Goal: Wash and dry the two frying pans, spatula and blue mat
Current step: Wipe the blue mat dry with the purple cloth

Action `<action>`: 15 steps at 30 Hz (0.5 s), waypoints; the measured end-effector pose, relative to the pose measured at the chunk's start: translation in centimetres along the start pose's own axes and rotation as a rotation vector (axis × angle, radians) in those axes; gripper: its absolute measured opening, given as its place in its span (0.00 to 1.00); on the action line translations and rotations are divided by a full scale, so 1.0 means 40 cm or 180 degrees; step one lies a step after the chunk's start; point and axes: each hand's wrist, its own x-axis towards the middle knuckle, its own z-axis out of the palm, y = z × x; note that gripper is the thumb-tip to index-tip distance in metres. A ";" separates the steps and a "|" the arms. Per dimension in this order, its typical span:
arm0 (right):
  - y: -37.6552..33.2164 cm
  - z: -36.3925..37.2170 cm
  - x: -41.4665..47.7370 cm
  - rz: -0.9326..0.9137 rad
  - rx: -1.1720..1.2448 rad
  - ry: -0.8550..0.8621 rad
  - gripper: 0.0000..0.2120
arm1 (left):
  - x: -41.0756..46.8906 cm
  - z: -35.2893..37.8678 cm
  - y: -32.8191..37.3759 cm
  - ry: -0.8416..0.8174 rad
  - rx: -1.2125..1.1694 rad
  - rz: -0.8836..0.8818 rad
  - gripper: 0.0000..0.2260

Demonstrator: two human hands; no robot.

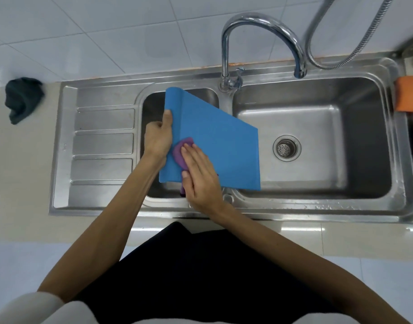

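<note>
While your left hand [158, 134] clamps the left edge of the flat blue rectangular mat [220, 141] above the stainless-steel double sink's [317, 208] divider, press the soft purple cloth [182, 153] under your flat, straight-fingered right hand [200, 177] across it in overlapping strokes.

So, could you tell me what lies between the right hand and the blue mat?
A purple cloth, pressed under the right hand against the blue mat, as the head view shows.

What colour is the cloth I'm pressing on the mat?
Purple. The cloth sits under the right hand against the blue mat, clearest in the head view.
</note>
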 end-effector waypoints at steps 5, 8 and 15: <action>0.164 -0.066 -0.069 0.0773 -0.0270 -0.0018 0.23 | 0.006 -0.004 0.016 0.0079 0.0065 -0.0008 0.21; 0.281 -0.139 -0.113 0.1864 -0.0370 -0.0072 0.26 | 0.029 -0.029 0.034 0.0270 0.0026 -0.0061 0.19; 0.276 -0.174 -0.046 0.2042 -0.0709 0.0105 0.28 | 0.054 -0.066 0.022 0.0310 -0.0234 -0.0418 0.19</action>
